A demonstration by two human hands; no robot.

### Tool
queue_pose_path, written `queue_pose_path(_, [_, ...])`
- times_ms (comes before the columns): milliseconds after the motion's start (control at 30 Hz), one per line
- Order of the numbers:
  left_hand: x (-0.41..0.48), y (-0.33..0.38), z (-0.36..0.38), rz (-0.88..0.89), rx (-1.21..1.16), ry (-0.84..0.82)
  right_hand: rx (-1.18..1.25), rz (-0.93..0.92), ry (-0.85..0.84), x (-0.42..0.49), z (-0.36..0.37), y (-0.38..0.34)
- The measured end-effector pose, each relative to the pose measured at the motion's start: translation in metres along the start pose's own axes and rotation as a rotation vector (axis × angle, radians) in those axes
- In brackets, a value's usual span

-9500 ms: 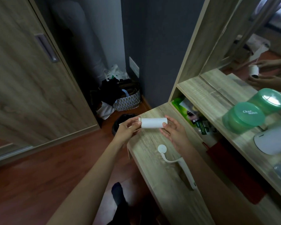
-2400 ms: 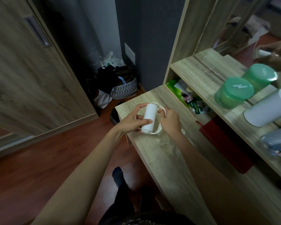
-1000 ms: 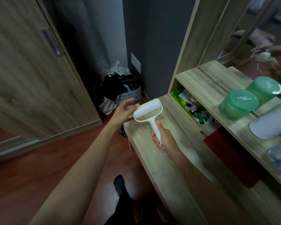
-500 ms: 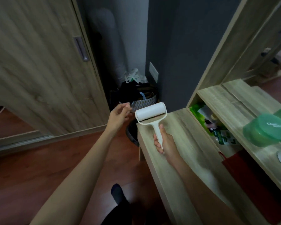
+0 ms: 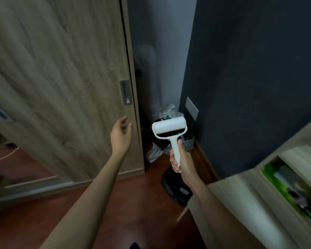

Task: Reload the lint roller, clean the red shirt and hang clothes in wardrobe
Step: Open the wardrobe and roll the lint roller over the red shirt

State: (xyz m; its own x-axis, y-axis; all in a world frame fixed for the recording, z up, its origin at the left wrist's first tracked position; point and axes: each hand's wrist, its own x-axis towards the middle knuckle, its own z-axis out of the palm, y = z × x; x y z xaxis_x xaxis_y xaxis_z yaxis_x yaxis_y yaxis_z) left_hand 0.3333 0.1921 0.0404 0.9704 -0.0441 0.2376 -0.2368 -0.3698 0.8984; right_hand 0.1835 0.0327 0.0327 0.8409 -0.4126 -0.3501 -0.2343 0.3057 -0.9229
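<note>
Nearest, desk (image 5: 241, 203) at 4 o'clock, blurred. Right hand (image 5: 182, 159) clamped on roller (image 5: 170, 131) handle, roll upright, at centre, over floor. Left hand (image 5: 120, 136) at 10 o'clock from roller, fingers apart, empty, just short of wardrobe door (image 5: 61, 78) edge. Basket (image 5: 188, 141) beyond roller, by dark wall.

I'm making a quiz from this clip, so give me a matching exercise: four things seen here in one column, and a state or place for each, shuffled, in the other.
Things:
1. lint roller
2. left hand
3. wardrobe door
4. right hand

States or places:
a. open, fingers spread, empty, near the door's edge
b. wood grain, with a recessed metal handle
c. closed around a white handle
d. held upright, white roll on top

Pairs: 1-d, 2-a, 3-b, 4-c
</note>
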Motion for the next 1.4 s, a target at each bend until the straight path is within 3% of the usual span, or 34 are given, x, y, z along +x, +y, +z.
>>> queue_pose_path(367, [0.14, -0.017, 0.011, 0.179, 0.384, 0.211, 0.142, -0.042, 0.023, 0.1, 0.084, -0.038])
queue_pose_path(667, [0.211, -0.032, 0.044, 0.103, 0.673, 0.163, 0.197, -0.032, -0.032, 0.171, 0.101, -0.057])
queue_pose_path(1100, [0.227, -0.049, 0.04, 0.156, 0.707, 0.163, 0.129, -0.08, -0.054, 0.198, 0.121, -0.068])
queue_pose_path(1400, [0.236, -0.076, -0.02, 0.151, 0.733, 0.165, 0.095, -0.099, -0.127, 0.188, 0.168, -0.068])
